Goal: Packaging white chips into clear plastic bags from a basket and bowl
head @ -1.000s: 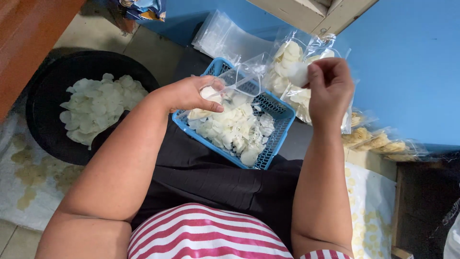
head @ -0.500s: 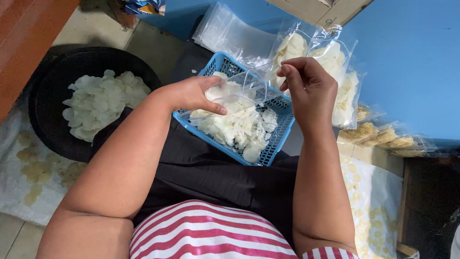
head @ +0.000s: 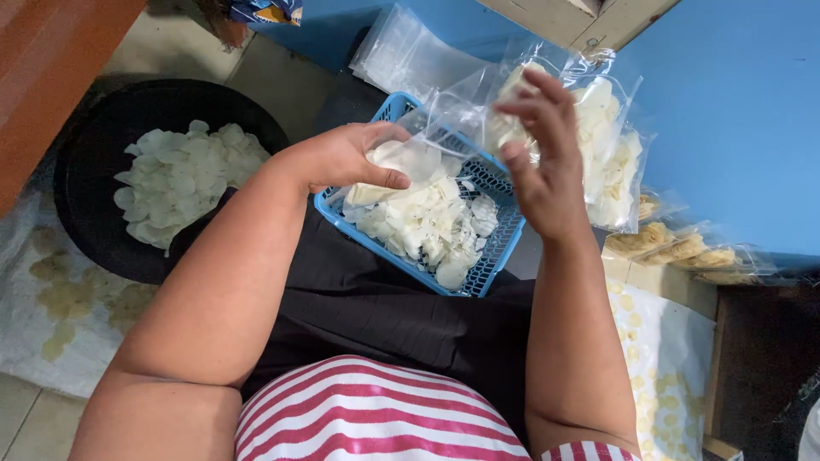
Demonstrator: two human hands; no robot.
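Over a blue basket (head: 500,243), left hand (head: 346,162) pinches a clear bag (head: 444,128); right hand (head: 542,162) hovers spread open.

The small bag (head: 448,115) at twelve o'clock is thin clear plastic, glossy and crinkled. The basket (head: 500,248) is blue moulded plastic with a lattice wall. The chips (head: 427,226) in it look pale, dry and matt. The basin (head: 90,222) at nine o'clock is black, dull plastic. The skirt (head: 384,316) is matt black cloth.
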